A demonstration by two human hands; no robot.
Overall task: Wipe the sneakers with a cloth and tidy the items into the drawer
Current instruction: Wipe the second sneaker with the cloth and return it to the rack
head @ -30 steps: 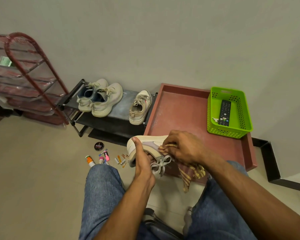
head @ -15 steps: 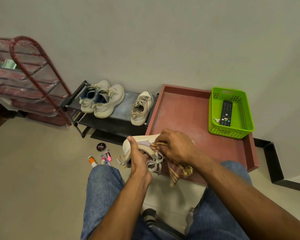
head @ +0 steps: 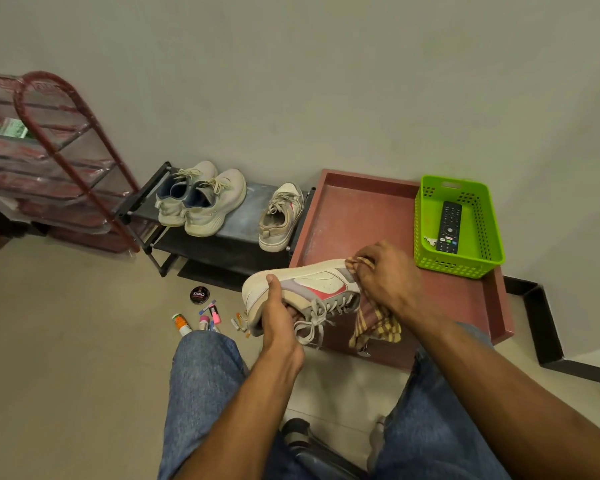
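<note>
My left hand [head: 278, 320] grips a white sneaker [head: 312, 282] with a red and grey side stripe by its heel end, holding it sideways above my knees. At the sneaker's toe end my right hand [head: 387, 277] presses a yellow and brown checked cloth [head: 373, 323], which hangs down below the hand. A red open drawer [head: 357, 209] lies on the floor behind the sneaker. Small items [head: 208, 315] lie scattered on the floor left of it, with a round black polish tin [head: 199, 294].
A low black shoe rack [head: 243, 220] by the wall carries a pale pair of sneakers [head: 198, 199] and one single sneaker [head: 281, 216]. A green basket [head: 489, 237] with a remote [head: 449, 226] stands in the drawer's right corner. A red wire shelf [head: 59, 161] stands at left.
The right hand with the cloth slid along the sneaker from its middle to the toe end, uncovering the red stripe. The left hand kept its grip on the heel.
</note>
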